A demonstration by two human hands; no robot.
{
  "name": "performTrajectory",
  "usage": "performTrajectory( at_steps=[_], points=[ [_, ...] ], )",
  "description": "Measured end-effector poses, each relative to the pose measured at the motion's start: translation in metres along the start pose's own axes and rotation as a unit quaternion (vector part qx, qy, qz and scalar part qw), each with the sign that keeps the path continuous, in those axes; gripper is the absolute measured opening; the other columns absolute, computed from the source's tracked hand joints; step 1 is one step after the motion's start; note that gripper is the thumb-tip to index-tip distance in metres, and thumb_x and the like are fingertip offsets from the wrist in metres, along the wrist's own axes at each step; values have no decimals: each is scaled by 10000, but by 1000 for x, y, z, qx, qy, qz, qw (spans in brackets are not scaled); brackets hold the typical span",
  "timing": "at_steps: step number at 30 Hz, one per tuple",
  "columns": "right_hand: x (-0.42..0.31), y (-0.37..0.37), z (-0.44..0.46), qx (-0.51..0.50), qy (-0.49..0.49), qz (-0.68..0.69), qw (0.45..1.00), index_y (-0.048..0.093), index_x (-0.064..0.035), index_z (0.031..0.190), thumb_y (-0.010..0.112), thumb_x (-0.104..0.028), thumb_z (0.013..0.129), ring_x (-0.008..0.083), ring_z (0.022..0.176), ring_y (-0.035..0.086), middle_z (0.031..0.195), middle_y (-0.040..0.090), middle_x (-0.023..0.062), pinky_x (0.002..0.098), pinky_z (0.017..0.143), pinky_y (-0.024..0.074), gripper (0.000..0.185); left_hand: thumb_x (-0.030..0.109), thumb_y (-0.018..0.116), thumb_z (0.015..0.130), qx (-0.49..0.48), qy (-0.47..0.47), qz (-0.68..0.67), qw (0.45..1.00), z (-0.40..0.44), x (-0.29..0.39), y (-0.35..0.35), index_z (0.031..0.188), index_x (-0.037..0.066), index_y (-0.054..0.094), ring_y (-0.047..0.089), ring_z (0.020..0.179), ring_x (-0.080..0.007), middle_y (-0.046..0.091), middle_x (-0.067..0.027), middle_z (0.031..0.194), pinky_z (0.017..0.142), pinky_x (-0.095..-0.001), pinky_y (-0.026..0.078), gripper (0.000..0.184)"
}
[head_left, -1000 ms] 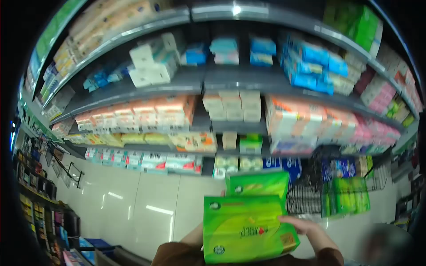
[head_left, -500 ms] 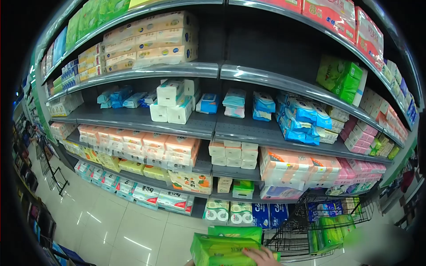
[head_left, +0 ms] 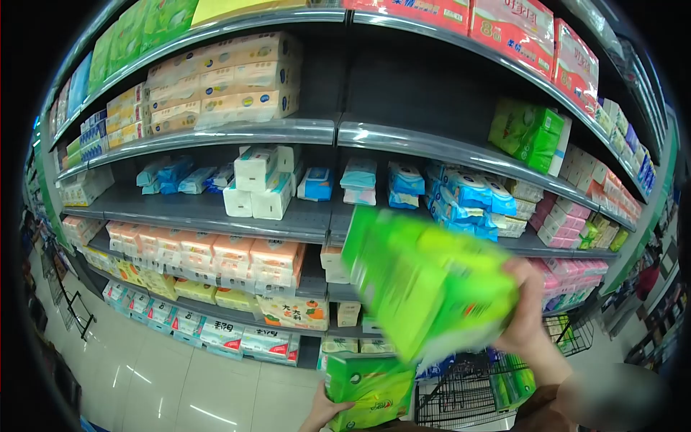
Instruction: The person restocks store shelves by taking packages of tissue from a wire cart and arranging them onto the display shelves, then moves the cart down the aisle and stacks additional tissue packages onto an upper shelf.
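Observation:
My right hand [head_left: 531,306] grips the right end of a large green tissue pack [head_left: 432,281], raised and tilted in front of the shelves and blurred by motion. Lower down, my left hand [head_left: 325,409] is closed on the left side of a second green tissue pack [head_left: 373,394]. That pack sits below the raised one, near the bottom of the view. On the upper right shelf stands a similar green pack [head_left: 524,137], leaning against other goods. The raised pack covers part of the lower shelves.
A black wire cart [head_left: 461,399] stands at the lower right, with green packs [head_left: 512,381] in it. Shelf edges [head_left: 432,150] curve across the view. White tissue packs [head_left: 260,180] and blue wipes packs [head_left: 468,191] occupy the middle shelf. Pale floor tiles [head_left: 180,389] lie lower left.
My right hand has lifted one green pack up and to the right, away from the other. My left hand has come into view on the lower pack. The view has shifted slightly.

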State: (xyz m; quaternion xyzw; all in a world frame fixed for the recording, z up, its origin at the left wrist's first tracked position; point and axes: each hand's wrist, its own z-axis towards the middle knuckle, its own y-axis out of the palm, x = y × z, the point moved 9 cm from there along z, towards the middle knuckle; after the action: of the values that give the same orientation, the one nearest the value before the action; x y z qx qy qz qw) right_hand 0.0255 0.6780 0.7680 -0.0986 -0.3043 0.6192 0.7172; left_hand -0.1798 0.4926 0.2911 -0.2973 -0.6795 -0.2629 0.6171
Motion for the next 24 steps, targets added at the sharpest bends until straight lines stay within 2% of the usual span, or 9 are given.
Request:
performTrajectory(
  at_steps=[1,2,5,7,13,16,19,22,24],
  points=[
    [22,-8,19,11,36,-44,998,456,62,1346,868,-262,672,418,1173,521,1307,536,239,519,983,403,854,122,940,596,5,-12,-30,999,2,-9,-2,1355,-23,398,594,1136,-270,579,-160,1227,965,-394,505,944],
    [38,-12,30,65,-19,-117,991,427,50,1420,861,-272,691,411,1235,498,1343,523,228,523,1047,369,907,74,923,595,36,-36,-103,993,-3,-17,-7,1353,-8,384,595,1121,-267,565,-150,1223,955,-395,516,934],
    [99,-11,78,97,-18,-256,962,454,-8,1448,762,-84,725,386,1294,487,1388,523,191,514,1097,331,790,27,894,607,80,-71,-200,974,-5,-29,-22,1332,0,385,594,1115,-267,557,-141,1207,943,-398,525,886],
    [126,-4,116,133,-58,-270,952,479,-54,1446,688,27,704,358,1302,493,1382,557,130,479,1097,344,775,10,881,611,110,-62,-198,972,0,-31,-34,1322,5,382,595,1108,-268,556,-140,1194,935,-400,531,868],
    [216,83,231,108,-48,-201,973,426,-157,1495,758,-28,664,308,1295,484,1397,524,84,442,1095,355,904,-2,870,608,190,-25,-166,967,20,2,-47,1315,12,357,593,1095,-269,553,-139,1165,929,-402,535,874],
    [256,175,281,16,-14,-188,982,358,-169,1519,806,-64,636,322,1303,482,1428,502,98,507,1084,365,997,28,847,627,214,-11,-183,959,27,12,-41,1342,-5,364,591,1124,-290,557,-163,1208,944,-413,534,863],
    [278,259,307,-205,93,-186,956,258,-198,1587,864,-237,684,353,1399,409,1555,381,112,579,1140,342,1088,163,809,722,277,27,-173,945,20,15,-35,1426,-12,372,584,1168,-306,572,-187,1280,978,-428,505,846],
    [320,340,313,-393,160,-48,904,140,-304,1622,728,-551,807,403,1487,278,1659,198,153,546,1204,283,1035,201,833,707,320,-24,-249,914,8,-9,-27,1469,9,335,542,1212,-299,544,-179,1325,1002,-428,471,931],
    [328,355,318,-397,148,-43,905,145,-315,1620,704,-562,827,407,1482,288,1653,210,159,523,1208,287,1001,188,852,679,332,-61,-305,890,3,-19,-16,1457,19,333,525,1222,-294,531,-179,1332,1008,-428,461,951]
  ],
)
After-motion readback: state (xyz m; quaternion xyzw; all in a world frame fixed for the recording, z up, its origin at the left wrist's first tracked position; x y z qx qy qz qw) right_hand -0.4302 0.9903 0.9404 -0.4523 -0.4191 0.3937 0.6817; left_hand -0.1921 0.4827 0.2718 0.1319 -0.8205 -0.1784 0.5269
